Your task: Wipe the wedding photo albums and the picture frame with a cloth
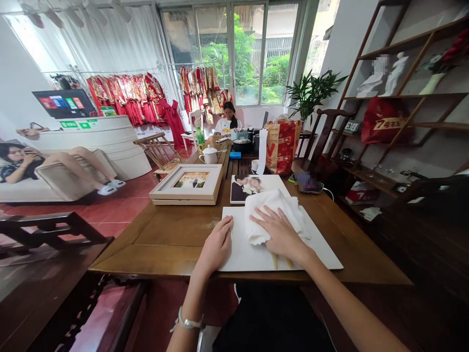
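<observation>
A white picture board lies flat on the wooden table, near its front edge. Its lower part shows two yellowish shapes; the cloth and a hand hide much of its face. My left hand grips the board's left edge, fingers together and bent round it. On top of the board rests a folded white towel. My right hand presses flat on this towel with fingers spread. Just behind lies a second picture panel with a couple on it, partly covered by the towel.
Stacked framed pictures lie at the left of the table. A white teapot, a green-labelled bottle and a red paper bag stand farther back. A phone with a cable lies right. Another person sits at the far end.
</observation>
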`<state>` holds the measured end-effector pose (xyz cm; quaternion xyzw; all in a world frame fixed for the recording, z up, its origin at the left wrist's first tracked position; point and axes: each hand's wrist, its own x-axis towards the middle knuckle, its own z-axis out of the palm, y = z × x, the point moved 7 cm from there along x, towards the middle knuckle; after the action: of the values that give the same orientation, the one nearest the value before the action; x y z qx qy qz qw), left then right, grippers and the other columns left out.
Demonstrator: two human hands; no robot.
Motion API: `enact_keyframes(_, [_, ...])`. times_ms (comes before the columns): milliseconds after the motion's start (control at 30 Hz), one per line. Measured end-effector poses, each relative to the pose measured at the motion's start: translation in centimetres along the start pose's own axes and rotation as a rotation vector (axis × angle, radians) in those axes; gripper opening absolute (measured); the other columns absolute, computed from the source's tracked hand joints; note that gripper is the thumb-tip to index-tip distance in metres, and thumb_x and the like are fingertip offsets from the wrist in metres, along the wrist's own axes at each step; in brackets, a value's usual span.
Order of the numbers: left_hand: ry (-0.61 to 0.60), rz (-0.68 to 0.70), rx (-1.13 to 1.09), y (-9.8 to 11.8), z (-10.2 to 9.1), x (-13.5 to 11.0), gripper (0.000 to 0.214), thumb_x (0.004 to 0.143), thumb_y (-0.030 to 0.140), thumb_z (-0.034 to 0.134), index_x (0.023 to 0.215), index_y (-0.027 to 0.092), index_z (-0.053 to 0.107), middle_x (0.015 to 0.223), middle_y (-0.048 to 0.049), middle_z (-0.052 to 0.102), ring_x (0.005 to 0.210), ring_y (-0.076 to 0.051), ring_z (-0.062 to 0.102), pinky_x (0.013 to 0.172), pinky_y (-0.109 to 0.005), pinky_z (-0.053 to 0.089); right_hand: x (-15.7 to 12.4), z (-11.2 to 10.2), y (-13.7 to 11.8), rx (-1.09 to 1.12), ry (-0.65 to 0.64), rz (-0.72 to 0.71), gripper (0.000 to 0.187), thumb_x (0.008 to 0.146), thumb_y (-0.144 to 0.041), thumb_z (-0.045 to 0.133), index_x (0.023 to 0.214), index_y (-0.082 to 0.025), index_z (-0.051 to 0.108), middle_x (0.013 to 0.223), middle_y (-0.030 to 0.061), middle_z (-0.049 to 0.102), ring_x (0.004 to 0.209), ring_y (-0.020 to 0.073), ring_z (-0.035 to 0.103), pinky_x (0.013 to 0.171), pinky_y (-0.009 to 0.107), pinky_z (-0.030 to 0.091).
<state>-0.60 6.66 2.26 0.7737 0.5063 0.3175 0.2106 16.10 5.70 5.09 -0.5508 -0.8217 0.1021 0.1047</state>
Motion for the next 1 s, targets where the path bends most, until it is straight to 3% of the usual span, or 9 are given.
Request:
enact_keyframes(200, [-0.006,0.009,0.006,0.1,0.0,0.0,0.042,0.089,0.017,0.033,0.127,0.019,0.052,0.142,-0.0065,0.044,0.134,-0.018,0.037,0.113,-0.039,0.029,-8.1,0.1,-3.8,0.117,-0.101,-0.192,0.099,0.048,-0.001,0.039,0.141,-0.034,0.033,0.152,-0.0064,0.021,0.140,0.0214,0.009,0.113,0.052,0.006])
enact_keyframes(333, [-0.014,0.000,0.008,0.1,0.0,0.0,0.043,0.089,0.018,0.032,0.128,0.017,0.051,0.142,-0.0071,0.044,0.134,-0.018,0.036,0.114,-0.038,0.028,-10.9,-0.2,-2.8,0.336,-0.162,-0.206,0.085,0.062,-0.003,0.042,0.140,-0.036,0.035,0.150,-0.0056,0.027,0.139,0.0222,0.015,0.113,0.051,0.008])
enact_keyframes(467, [-0.013,-0.008,0.007,0.1,0.0,0.0,0.043,0.089,0.018,0.032,0.128,0.017,0.051,0.143,-0.0068,0.043,0.134,-0.018,0.036,0.114,-0.038,0.028,-8.5,-0.8,0.9,0.428,-0.001,-0.096,0.069,0.072,-0.009,0.043,0.138,-0.026,0.040,0.144,0.0027,0.040,0.136,0.0240,0.028,0.112,0.053,0.005])
enact_keyframes(600, [-0.009,-0.008,0.007,-0.1,0.0,-0.1,0.042,0.090,0.018,0.032,0.127,0.019,0.051,0.143,-0.0050,0.043,0.134,-0.018,0.036,0.114,-0.038,0.028,-3.8,-0.8,2.2,0.246,0.080,-0.014,0.074,0.067,-0.009,0.042,0.139,-0.025,0.038,0.145,0.0036,0.038,0.137,0.0232,0.024,0.109,0.056,-0.008])
enact_keyframes(700, [-0.010,0.002,0.016,-0.1,0.1,-0.1,0.042,0.090,0.017,0.032,0.128,0.019,0.051,0.143,-0.0053,0.043,0.134,-0.018,0.036,0.114,-0.037,0.028,-0.5,-0.6,1.2,0.081,0.105,0.049,0.078,0.068,-0.013,0.047,0.143,-0.026,0.031,0.149,0.0063,0.031,0.139,0.0261,0.017,0.110,0.055,-0.003])
enact_keyframes(833, [-0.012,0.012,0.017,-0.2,0.2,0.0,0.042,0.090,0.017,0.032,0.128,0.017,0.050,0.142,-0.0070,0.044,0.134,-0.018,0.036,0.114,-0.038,0.028,1.6,0.2,-1.3,-0.087,0.088,0.014,0.076,0.065,-0.013,0.051,0.139,-0.025,0.039,0.151,0.0085,0.026,0.139,0.0308,0.012,0.108,0.058,-0.006])
enact_keyframes(1000, [-0.010,0.026,-0.004,0.1,0.1,0.1,0.042,0.090,0.018,0.033,0.127,0.016,0.051,0.141,-0.0082,0.045,0.134,-0.019,0.037,0.113,-0.038,0.029,-2.2,1.2,-5.3,-0.036,0.041,-0.154,0.082,0.060,-0.008,0.047,0.139,-0.025,0.038,0.150,0.0045,0.030,0.139,0.0225,0.016,0.111,0.050,-0.002])
